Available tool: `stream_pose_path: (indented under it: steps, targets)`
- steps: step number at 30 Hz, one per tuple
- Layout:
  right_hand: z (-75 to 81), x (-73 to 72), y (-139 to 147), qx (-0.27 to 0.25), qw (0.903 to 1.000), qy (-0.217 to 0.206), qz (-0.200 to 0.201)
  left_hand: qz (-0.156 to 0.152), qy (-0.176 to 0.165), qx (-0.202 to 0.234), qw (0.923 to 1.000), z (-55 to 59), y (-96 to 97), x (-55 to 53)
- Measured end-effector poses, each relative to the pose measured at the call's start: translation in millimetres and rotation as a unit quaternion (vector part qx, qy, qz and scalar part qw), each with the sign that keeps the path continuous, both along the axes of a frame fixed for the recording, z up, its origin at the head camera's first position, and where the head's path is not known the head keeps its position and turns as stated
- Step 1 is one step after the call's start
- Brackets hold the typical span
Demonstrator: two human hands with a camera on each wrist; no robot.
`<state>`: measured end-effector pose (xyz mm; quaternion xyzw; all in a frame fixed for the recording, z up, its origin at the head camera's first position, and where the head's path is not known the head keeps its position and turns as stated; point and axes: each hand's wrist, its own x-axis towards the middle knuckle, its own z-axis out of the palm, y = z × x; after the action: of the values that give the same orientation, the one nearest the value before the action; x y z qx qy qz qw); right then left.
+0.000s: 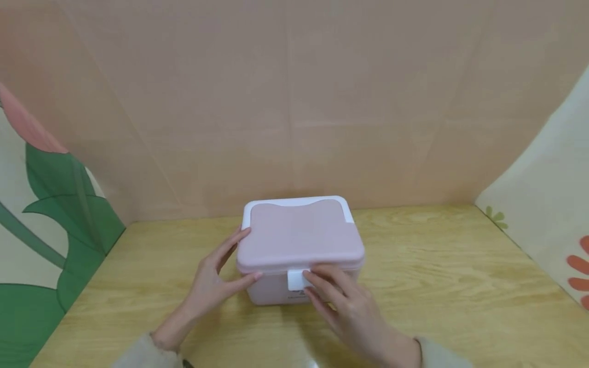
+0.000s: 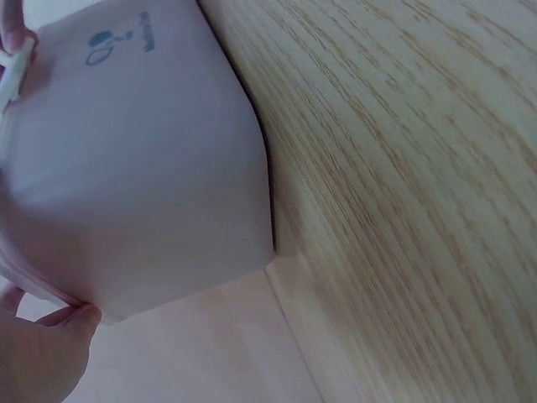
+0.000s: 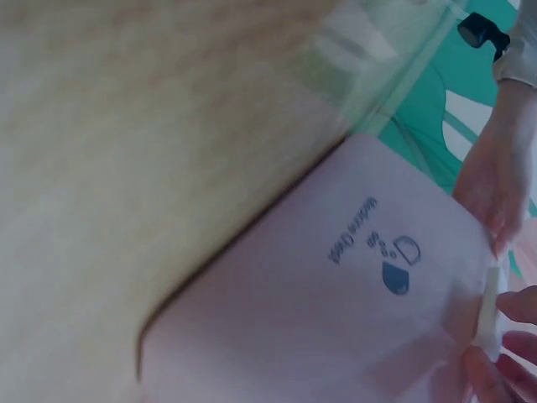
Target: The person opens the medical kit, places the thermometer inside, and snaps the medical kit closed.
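Note:
A pale pink medicine chest (image 1: 303, 237) with a white-trimmed lid sits on the wooden table. Its front carries printed lettering and a small logo, legible on the chest (image 3: 319, 327) in the right wrist view. My left hand (image 1: 207, 283) grips the front left corner of the lid, fingers along the left edge and thumb on the front. At the front middle, my right hand (image 1: 352, 309) pinches the white latch (image 1: 294, 280), several fingertips around its right part. The lid lies down on the chest; its inside is hidden.
Wood-grained table (image 1: 442, 276) extends on both sides of the chest. Close behind stands a plain beige backdrop (image 1: 294, 102). Printed side panels with green leaves (image 1: 60, 204) on the left and orange petals (image 1: 580, 266) on the right border the table.

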<state>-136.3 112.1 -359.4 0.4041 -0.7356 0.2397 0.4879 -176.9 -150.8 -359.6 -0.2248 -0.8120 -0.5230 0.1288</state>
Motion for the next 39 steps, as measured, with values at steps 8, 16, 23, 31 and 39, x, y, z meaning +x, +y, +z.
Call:
stream_pose_path:
  steps: [8,16,23,31,39]
  targets:
    - [9.0,-3.1,1.5,0.054,0.9982,0.022,-0.009,-0.003,-0.006,-0.002,1.0,1.6,0.3,-1.1]
    - [6.0,-5.4,2.6,0.087,0.9946,0.055,-0.011,0.0,-0.002,-0.006,1.0,-3.8,0.9,-1.5]
    - [2.8,-7.2,5.7,0.106,0.9911,0.076,-0.026,-0.008,-0.014,0.005,0.9999,-5.6,4.9,-2.9]
    - [2.1,-8.1,4.5,0.112,0.9909,0.065,-0.035,-0.008,-0.006,-0.002,0.9999,-5.2,2.3,-4.5]
    - [4.1,-5.0,9.7,0.131,0.9897,0.051,-0.025,0.014,0.024,-0.048,0.9985,-6.0,-1.2,-2.7]
